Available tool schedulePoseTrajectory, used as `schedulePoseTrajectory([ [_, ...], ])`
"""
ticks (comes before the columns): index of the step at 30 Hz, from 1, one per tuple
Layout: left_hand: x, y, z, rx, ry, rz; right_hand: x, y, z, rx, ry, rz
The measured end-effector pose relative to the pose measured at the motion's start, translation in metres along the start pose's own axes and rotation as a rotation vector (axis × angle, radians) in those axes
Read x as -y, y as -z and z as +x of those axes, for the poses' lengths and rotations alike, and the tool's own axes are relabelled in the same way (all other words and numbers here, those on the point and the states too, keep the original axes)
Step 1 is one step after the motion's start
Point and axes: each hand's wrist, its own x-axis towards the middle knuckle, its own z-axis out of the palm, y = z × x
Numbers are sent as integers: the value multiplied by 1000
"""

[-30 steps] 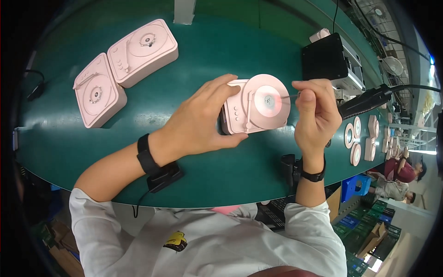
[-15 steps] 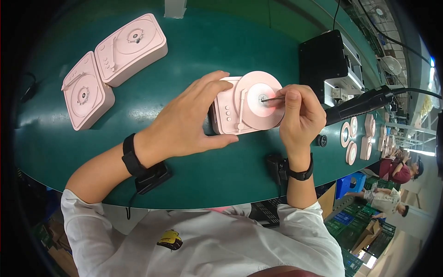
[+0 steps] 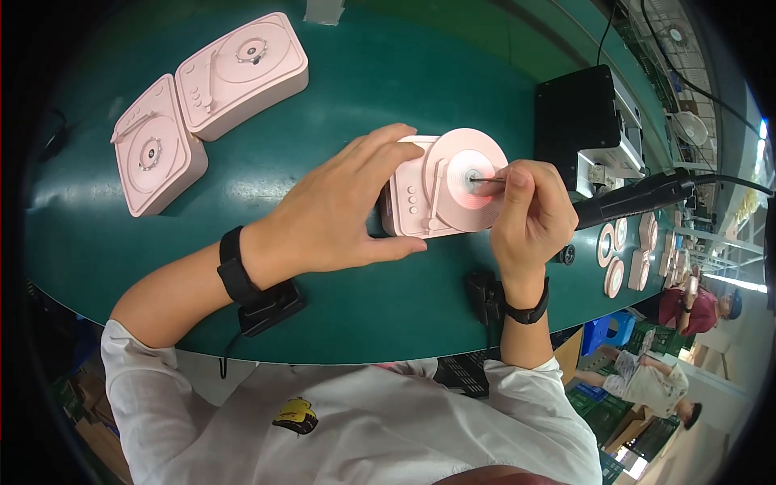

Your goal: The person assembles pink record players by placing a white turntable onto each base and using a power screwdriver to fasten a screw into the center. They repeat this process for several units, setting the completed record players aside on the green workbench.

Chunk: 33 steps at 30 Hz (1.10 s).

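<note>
1. Left hand wraps the pink turntable-shaped box from its 9 o'clock side, fingers clamped on top and front edges; judged a brace so it won't slide.
2. Right hand comes in from 3 o'clock, fingers pinched together on a thin dark tool whose tip sits at the disc centre (tool kind unclear).
3. Box rests on the tabletop at picture centre, directly before the person.
4. Two more pink boxes lie touching at 10 o'clock, well apart.
5. Black machine at 2 o'clock; pink rings at 3 o'clock.
6. Green tabletop, factory hall; other workers at 4 o'clock.
</note>
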Motion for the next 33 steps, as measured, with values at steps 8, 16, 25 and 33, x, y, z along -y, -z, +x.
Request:
schedulePoseTrajectory([
  [8, 2, 1, -1, 1, 4, 15, 4, -5, 2, -1, -127, 54],
  [16, 0, 1, 0, 3, 7, 2, -6, 5, 11, 138, -63, 255],
  [25, 1, 0, 0, -15, -10, 11, -13, 10, 15, 252, -45, 318],
  [33, 1, 0, -1, -22, -21, 38, -10, 9, 11, 243, -75, 334],
])
